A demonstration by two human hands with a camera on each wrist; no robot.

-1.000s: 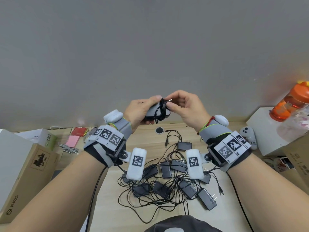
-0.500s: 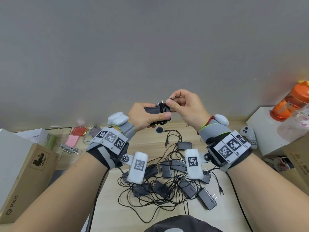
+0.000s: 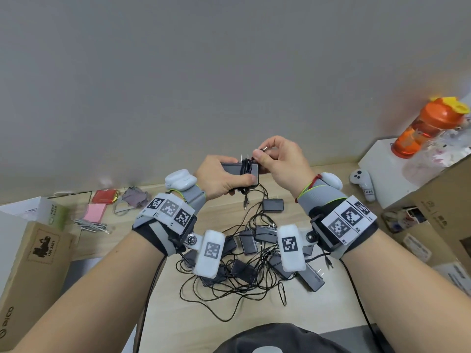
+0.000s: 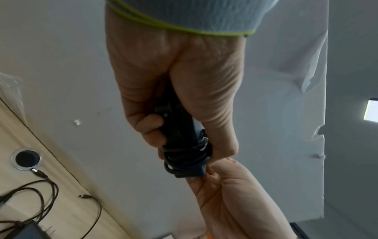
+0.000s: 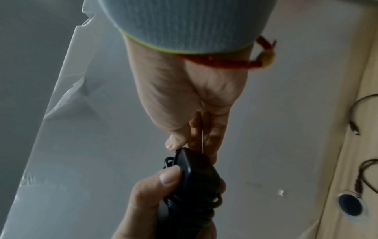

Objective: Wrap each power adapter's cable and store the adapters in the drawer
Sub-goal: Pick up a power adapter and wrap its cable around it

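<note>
A black power adapter (image 3: 233, 171) is held up in front of the wall, its cable (image 3: 246, 166) coiled several times round its right end. My left hand (image 3: 221, 178) grips the adapter body (image 4: 175, 127), thumb along the near side. My right hand (image 3: 279, 161) pinches the cable's metal-tipped end (image 3: 265, 149) just above the coil (image 5: 192, 200). Both prongs stick up from the adapter. On the wooden table (image 3: 178, 314) below lies a tangled pile of several more black adapters (image 3: 254, 258) with loose cables. No drawer is in view.
Cardboard boxes (image 3: 30, 256) stand at the left and another cardboard box (image 3: 443, 207) at the right. An orange bottle (image 3: 428, 128) stands on a white box (image 3: 382, 171), with a white controller (image 3: 362, 182) beside it. Small packets and a grey cloth (image 3: 132, 197) lie at the back left. A cable hole (image 4: 26, 159) is in the tabletop.
The held adapter has turned from tilted to level with its prongs up. My right hand has lifted the cable's end above the coil.
</note>
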